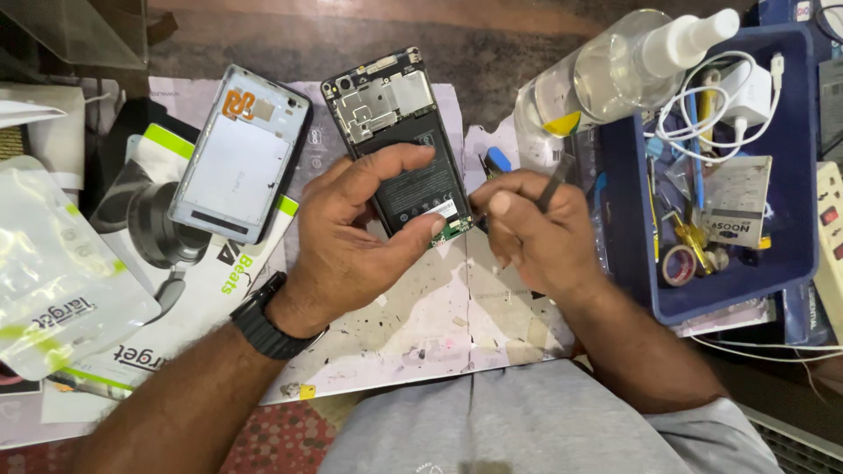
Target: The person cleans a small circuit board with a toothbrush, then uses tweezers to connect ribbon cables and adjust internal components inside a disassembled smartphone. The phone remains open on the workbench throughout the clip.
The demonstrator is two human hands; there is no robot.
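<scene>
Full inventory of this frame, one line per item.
opened phone: 1, black, mat centre, left hand grips it
back cover: 1, grey, left of phone
work mat: 1, pale, stained, under the hands
spray bottle: 1, clear, lying top right
tray: 1, blue, right, holds white cable, tape roll, small tools
plastic bag: 1, clear, far left
wristwatch: 1, black, left wrist
thin tool: 1, dark, in right hand
left hand: on phone
right hand: at phone's lower edge
</scene>
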